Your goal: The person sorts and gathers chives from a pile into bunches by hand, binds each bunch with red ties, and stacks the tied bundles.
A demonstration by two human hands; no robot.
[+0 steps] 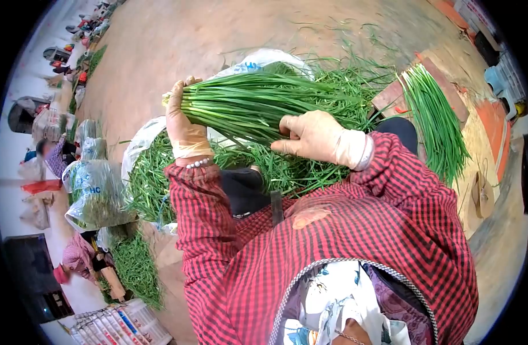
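A thick bunch of green chives (246, 103) lies sideways in front of me, pale stem ends at the left. My left hand (186, 123), in a thin cream glove, is closed around those stem ends. My right hand (318, 138), gloved too, has its fingers curled and pinching at the lower edge of the leaves; its fingertips are partly hidden. Beneath the bunch lies a heap of loose chives (292, 169) on a white plastic bag (142, 144). A second, neat bunch of chives (436, 123) rests to the right on a flat brown board (456, 103).
Filled clear plastic bags (94, 190) stand at the left. Farther off sit two people, one in a pink checked top (78, 256), beside another pile of greens (134, 267). A stack of white crates (126, 325) is at the lower left. A blue plastic container (495, 79) stands far right.
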